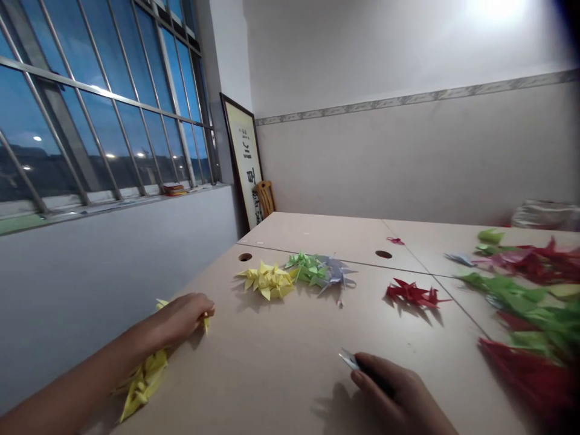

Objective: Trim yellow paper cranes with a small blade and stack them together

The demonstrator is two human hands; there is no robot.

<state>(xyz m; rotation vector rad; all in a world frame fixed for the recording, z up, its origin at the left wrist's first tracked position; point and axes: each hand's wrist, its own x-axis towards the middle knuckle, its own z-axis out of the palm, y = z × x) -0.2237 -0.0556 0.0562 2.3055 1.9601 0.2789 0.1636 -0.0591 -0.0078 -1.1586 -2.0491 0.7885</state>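
Observation:
My left hand [183,317] hangs at the table's left edge, shut on a yellow paper crane [206,323] whose tips stick out past the fingers. Under my forearm lies a string of yellow origami cranes [144,380]. My right hand [389,386] rests near the front of the beige table [281,362], pinching a dark slim item with a silver tip [350,360]; its exact kind is hidden. Ahead lie piles of yellow cranes [267,281], green cranes [308,269], pale lilac cranes [336,273] and red cranes [412,294]. Neither hand touches these piles.
Larger blurred heaps of green and red cranes [530,320] fill the right side. The table has round holes [383,254] and a seam. A barred window [99,115] runs along the left wall, and a framed calligraphy scroll [242,157] and wooden chair [265,198] stand beyond.

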